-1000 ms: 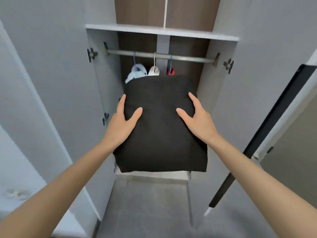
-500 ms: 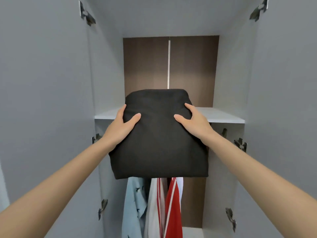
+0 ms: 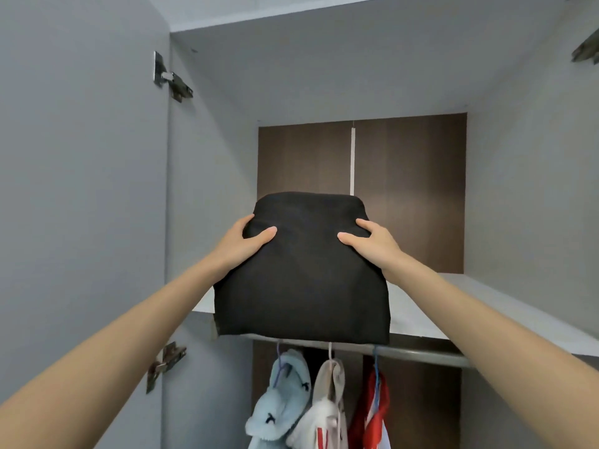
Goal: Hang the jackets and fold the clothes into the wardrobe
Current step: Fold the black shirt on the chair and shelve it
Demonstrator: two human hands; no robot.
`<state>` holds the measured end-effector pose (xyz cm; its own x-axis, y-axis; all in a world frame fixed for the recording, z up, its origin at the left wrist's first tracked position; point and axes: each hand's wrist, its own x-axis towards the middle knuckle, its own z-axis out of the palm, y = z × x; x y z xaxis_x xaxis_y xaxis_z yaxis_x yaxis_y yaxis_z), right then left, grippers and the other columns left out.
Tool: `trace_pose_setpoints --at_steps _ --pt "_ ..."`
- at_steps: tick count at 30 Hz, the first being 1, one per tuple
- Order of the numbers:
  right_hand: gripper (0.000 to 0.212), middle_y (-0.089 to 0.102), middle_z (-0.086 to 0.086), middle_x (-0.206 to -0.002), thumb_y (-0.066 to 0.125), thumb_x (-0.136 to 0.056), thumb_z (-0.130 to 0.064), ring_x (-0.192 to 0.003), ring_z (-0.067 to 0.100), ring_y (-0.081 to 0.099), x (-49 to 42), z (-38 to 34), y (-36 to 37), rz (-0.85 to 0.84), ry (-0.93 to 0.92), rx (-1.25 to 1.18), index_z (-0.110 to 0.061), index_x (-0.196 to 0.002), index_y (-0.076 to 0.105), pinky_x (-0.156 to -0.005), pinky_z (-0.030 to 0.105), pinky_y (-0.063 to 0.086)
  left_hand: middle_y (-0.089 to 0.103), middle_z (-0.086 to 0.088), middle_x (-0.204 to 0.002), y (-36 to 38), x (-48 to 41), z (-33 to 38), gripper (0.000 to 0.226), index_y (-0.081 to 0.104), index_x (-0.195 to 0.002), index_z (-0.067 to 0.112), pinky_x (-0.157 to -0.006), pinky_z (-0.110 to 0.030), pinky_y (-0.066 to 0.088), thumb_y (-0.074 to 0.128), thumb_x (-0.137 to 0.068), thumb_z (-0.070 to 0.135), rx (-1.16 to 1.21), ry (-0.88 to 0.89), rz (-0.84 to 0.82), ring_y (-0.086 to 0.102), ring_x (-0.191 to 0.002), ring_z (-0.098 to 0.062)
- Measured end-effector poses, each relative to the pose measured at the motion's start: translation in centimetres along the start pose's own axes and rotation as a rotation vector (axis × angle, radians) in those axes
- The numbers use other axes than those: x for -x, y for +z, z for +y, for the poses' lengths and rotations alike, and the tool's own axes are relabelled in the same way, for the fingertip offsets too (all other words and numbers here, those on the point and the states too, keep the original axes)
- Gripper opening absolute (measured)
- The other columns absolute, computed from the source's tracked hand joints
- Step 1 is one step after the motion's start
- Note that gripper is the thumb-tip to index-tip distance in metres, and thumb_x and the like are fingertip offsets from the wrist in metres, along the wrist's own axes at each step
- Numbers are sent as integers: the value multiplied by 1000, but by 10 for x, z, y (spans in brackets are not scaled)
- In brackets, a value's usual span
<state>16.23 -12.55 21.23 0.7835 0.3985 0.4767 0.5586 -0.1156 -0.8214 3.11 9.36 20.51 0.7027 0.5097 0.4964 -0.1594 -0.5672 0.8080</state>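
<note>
A folded black garment [image 3: 303, 280] is held up in front of the open wardrobe, its far end over the upper shelf [image 3: 431, 315] and its near edge hanging past the shelf's front. My left hand [image 3: 241, 244] grips its left side with the thumb on top. My right hand [image 3: 372, 243] grips its right side the same way. Below the shelf, on the metal rail [image 3: 421, 354], hang a light blue jacket [image 3: 278, 403], a white jacket [image 3: 324, 419] and a red jacket [image 3: 372, 413].
The left wardrobe door [image 3: 81, 222] stands open beside my left arm, with hinges [image 3: 171, 81] on its inner edge. The grey right wall [image 3: 534, 189] of the wardrobe closes in the shelf space. A brown back panel [image 3: 411, 189] lies behind the garment.
My view has tilted upward from the floor to the upper shelf. Both hands have lifted the black garment up and forward onto the shelf level.
</note>
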Motion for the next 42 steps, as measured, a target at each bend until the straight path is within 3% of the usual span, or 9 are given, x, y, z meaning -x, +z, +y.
trace_pose_setpoints --at_steps 6,10,14,19,27,34,38,40,42 --pt "72 50 3 -141 72 -85 -28 -118 23 57 -75 32 61 -47 129 -142 -18 -147 37 -99 36 49 41 3 -148 -12 -76 -52 75 41 -144 28 -108 -36 39 70 -80 53 -48 -106 -1 45 -132 -18" --pt "72 50 8 -140 69 -88 -20 -97 19 59 -116 48 97 -63 230 -219 -14 -149 32 -69 25 51 46 0 -144 -20 -132 -82 68 48 -140 25 -104 -33 42 71 -80 51 -130 -171 -18 51 -125 -21" --pt "69 45 12 -144 61 -93 -14 -114 27 56 -152 62 138 -58 328 -164 -11 -152 25 -80 30 49 51 -2 -140 -26 -177 -114 56 54 -134 20 -90 -21 37 67 -86 44 -237 -201 -80 53 -122 -19" --pt "49 51 16 -135 51 -96 -5 -118 31 54 -177 78 175 -40 399 13 -2 -143 38 -83 29 43 61 -1 -129 -35 -206 -136 41 65 -123 20 -104 -34 42 59 -91 45 -543 -230 -108 56 -119 -22" --pt "37 58 18 -126 44 -94 0 -115 34 56 -185 83 216 73 432 50 4 -130 50 -92 33 45 65 3 -120 -20 -206 -119 27 68 -117 28 -77 -29 44 55 -94 36 -890 -29 -43 59 -110 -21" --pt "47 53 16 -127 42 -94 0 -110 32 56 -173 82 218 -28 412 -116 -3 -141 40 -84 33 48 56 2 -134 -25 -182 -129 39 54 -132 34 -91 -34 41 39 -99 46 -902 -64 -126 52 -122 -24" --pt "11 50 9 -88 40 -94 -9 -73 22 47 -162 75 202 -89 445 -79 -13 -92 50 -60 25 38 54 0 -138 -24 -169 -118 44 48 -139 29 -100 -38 43 47 -97 42 -808 18 -116 49 -127 -24" --pt "14 52 8 -92 41 -96 -15 -76 22 50 -156 73 186 -84 394 48 -11 -101 54 -59 26 40 54 0 -138 -19 -160 -108 44 48 -139 29 -100 -39 44 48 -97 40 -780 73 -105 49 -127 -24" --pt "33 54 9 -120 42 -100 -22 -105 28 53 -147 71 165 -63 238 246 -12 -130 48 -77 33 46 55 1 -137 -11 -147 -96 43 48 -139 29 -99 -39 45 48 -97 39 -754 124 -87 50 -126 -24"
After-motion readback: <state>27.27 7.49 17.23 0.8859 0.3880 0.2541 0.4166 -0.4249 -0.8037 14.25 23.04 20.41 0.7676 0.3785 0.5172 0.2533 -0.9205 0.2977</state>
